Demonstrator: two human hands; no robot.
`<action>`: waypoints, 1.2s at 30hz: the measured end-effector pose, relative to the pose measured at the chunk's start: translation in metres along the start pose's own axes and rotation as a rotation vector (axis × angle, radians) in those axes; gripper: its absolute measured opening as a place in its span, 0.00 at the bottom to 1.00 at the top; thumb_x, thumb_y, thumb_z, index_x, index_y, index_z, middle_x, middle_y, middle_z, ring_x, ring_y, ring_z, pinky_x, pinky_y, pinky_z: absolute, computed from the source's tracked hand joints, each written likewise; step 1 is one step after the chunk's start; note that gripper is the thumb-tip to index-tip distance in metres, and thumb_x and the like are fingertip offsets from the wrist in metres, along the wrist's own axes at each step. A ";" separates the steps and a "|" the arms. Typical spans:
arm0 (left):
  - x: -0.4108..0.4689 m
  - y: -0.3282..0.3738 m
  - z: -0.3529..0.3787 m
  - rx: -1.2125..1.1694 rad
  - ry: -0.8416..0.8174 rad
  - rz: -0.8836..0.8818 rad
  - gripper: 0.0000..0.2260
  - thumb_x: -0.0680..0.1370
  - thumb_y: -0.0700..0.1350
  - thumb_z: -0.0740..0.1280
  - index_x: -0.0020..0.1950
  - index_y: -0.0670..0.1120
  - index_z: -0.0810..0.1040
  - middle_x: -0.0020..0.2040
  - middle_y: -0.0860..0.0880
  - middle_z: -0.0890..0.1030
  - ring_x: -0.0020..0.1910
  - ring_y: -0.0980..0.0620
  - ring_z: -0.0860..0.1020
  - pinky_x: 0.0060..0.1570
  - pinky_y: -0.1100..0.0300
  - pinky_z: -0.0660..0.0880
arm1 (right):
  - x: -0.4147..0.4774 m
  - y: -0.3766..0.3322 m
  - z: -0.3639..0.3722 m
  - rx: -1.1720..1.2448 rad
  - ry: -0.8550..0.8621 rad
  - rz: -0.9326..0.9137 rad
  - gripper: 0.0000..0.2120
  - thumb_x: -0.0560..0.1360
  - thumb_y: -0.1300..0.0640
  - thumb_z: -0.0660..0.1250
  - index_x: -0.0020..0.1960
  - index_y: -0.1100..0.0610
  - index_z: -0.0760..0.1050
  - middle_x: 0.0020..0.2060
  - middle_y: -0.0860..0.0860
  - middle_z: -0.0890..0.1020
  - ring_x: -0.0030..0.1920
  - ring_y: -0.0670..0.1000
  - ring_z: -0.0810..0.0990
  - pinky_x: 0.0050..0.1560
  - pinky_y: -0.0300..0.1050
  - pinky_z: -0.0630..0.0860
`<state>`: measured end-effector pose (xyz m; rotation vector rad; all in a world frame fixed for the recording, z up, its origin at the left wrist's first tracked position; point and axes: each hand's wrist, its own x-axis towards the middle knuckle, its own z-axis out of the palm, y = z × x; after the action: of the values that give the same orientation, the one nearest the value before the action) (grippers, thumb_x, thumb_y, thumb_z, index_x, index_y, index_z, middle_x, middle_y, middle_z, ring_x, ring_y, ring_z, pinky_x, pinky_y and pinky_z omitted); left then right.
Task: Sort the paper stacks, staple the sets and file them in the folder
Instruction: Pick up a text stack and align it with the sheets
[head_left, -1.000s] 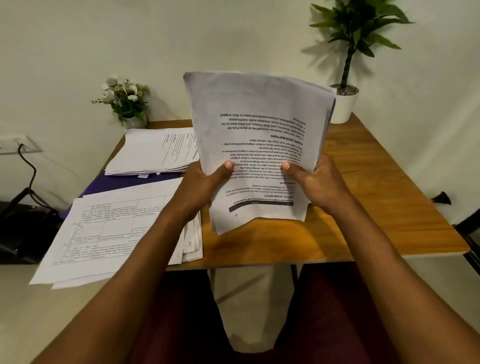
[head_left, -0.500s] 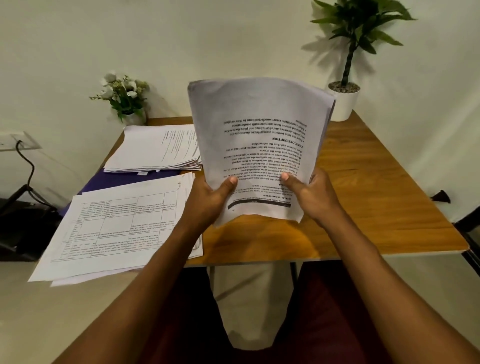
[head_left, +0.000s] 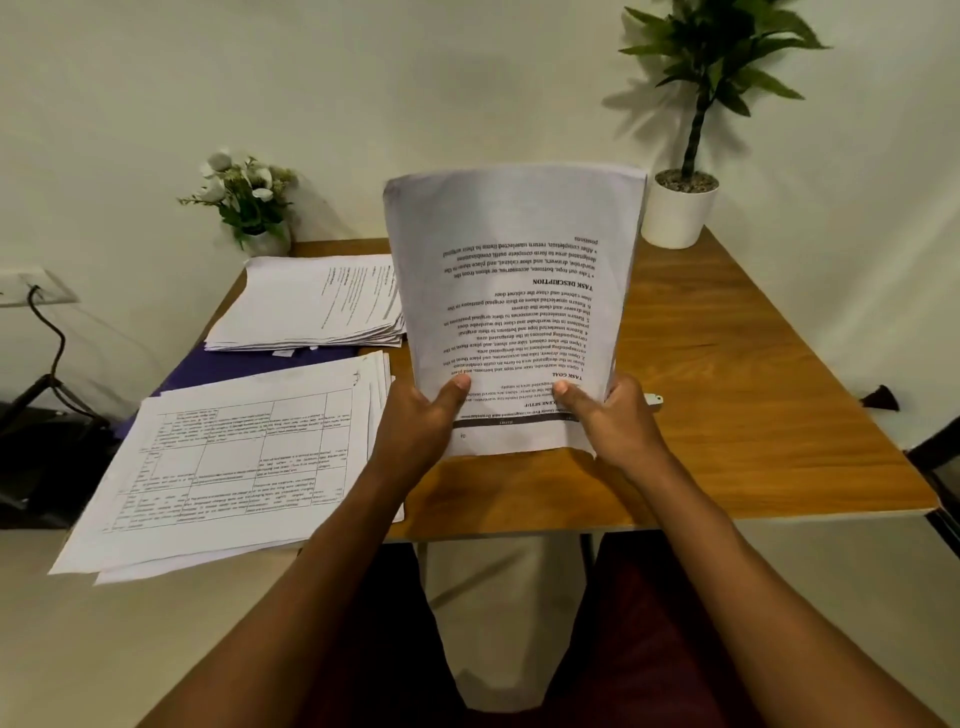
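Observation:
A stack of printed sheets (head_left: 514, 291) stands nearly upright above the wooden table (head_left: 753, 395), its text upside down to me. My left hand (head_left: 421, 421) grips its lower left edge, thumb on the front page. My right hand (head_left: 608, 421) grips the lower right edge the same way. A spread pile of table-printed sheets (head_left: 228, 457) lies at the near left and overhangs the table edge. Another paper stack (head_left: 317, 301) lies at the far left. A purple folder (head_left: 208, 369) shows between and under these two piles. A small white object (head_left: 653, 399) peeks out behind my right hand.
A small pot of white flowers (head_left: 249, 208) stands at the table's back left corner. A tall green plant in a white pot (head_left: 680, 208) stands at the back right. A cable and dark gear (head_left: 47, 395) lie on the floor to the left.
The held stack has come down and slightly toward the table while staying upright. Both hands keep the same grip on its lower edge.

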<state>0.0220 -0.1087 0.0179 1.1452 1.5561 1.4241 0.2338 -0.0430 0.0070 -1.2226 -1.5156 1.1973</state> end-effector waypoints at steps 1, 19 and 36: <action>0.002 -0.002 0.000 -0.031 0.030 -0.014 0.15 0.81 0.46 0.68 0.68 0.48 0.75 0.54 0.55 0.83 0.48 0.61 0.84 0.43 0.62 0.83 | 0.000 -0.003 -0.001 0.020 0.019 -0.021 0.09 0.78 0.54 0.73 0.58 0.52 0.79 0.49 0.41 0.84 0.51 0.44 0.85 0.47 0.37 0.81; 0.002 -0.002 0.007 -0.580 0.058 -0.231 0.21 0.80 0.36 0.68 0.72 0.46 0.72 0.65 0.46 0.82 0.62 0.44 0.82 0.55 0.44 0.81 | -0.007 -0.014 0.011 0.636 0.062 0.065 0.16 0.77 0.69 0.69 0.60 0.52 0.79 0.59 0.56 0.84 0.60 0.58 0.83 0.61 0.65 0.79; 0.022 0.035 -0.052 0.008 -0.123 0.046 0.17 0.77 0.51 0.72 0.65 0.52 0.79 0.57 0.53 0.85 0.54 0.53 0.85 0.50 0.58 0.82 | -0.001 -0.035 -0.058 0.104 -0.056 -0.153 0.18 0.75 0.67 0.72 0.54 0.44 0.77 0.50 0.39 0.83 0.51 0.39 0.84 0.48 0.39 0.82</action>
<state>-0.0290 -0.1065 0.0601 1.2564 1.4598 1.3514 0.2828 -0.0366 0.0533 -0.9939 -1.5385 1.2014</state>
